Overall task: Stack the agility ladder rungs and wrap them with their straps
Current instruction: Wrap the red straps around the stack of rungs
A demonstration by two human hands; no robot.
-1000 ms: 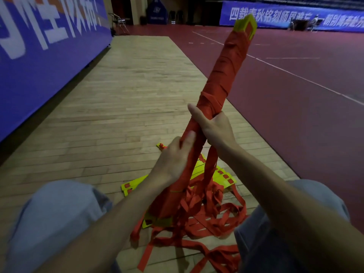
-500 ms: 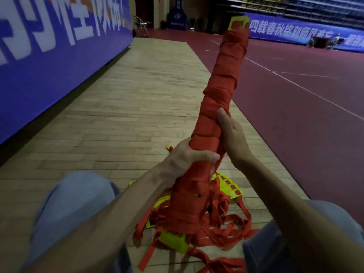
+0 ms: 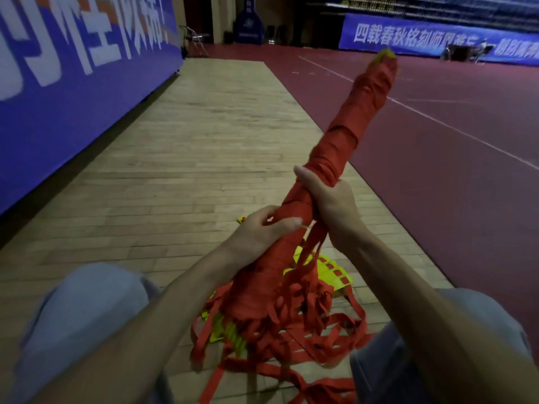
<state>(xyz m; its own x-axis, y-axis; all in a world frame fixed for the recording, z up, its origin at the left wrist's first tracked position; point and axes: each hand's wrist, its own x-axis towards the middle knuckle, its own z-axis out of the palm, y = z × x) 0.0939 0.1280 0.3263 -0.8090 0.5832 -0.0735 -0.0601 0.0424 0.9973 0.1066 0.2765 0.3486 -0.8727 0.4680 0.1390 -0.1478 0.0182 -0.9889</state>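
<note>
Holding the bundle (image 3: 347, 138) of stacked rungs tilted up and to the right between the knees, lower end down in the loose straps (image 3: 291, 322) on the wooden floor (image 3: 204, 141). Right hand (image 3: 329, 199) is clasped round its middle, thumb up over the front. Left hand (image 3: 262, 231) sits just below, fingers curled on the wrap and apparently a strand pulled across. Risks: slack in that strand lets the turns under the right hand loosen. The hanging straps look tangled, so a knot can snag the next turn. Some yellow rungs (image 3: 335, 275) lie on the floor, apparently outside the stack, and may get left out. Versus half a second ago: bundle leans further right, right hand has gone from lying alongside to a full clasp, and strands now hang free beneath it.
</note>
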